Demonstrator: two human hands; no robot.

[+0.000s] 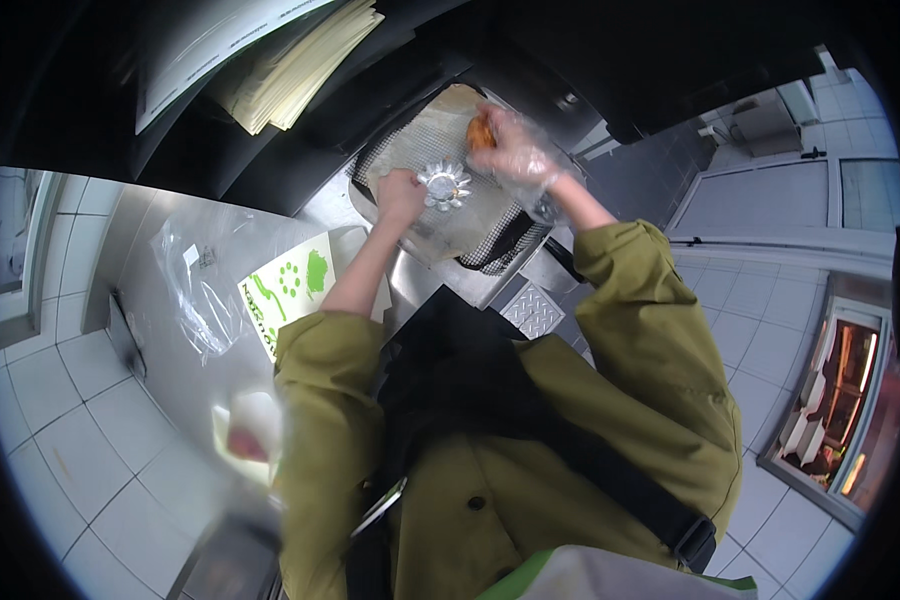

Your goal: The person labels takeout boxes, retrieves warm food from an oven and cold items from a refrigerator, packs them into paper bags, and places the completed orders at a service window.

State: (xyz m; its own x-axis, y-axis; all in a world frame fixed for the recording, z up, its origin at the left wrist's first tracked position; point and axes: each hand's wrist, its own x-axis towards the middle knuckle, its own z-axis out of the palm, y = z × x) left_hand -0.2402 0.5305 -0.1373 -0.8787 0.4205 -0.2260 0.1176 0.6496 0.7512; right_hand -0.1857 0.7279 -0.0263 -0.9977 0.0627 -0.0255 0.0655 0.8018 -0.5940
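Observation:
My right hand [517, 150], in a clear plastic glove, grips a browned, orange-coloured food item [481, 133] above the upper right part of a tray lined with baking paper [405, 154]. A flared foil cup [442, 187] with a few crumbs in it stands on the paper and mesh. My bare left hand [401, 196] is at the left rim of this cup, with the fingers curled; whether they pinch the foil cannot be told. Dark-edged mesh [504, 236] shows at the tray's near right corner.
Left on the steel counter [172, 360] lie a clear plastic bag [202, 285] and a printed paper bag [292, 281]. Nearer is a blurred white container [249, 435] with something red. Overhead, a dark shelf holds stacked papers [307, 67]. A dark handle [562, 259] lies right of the tray.

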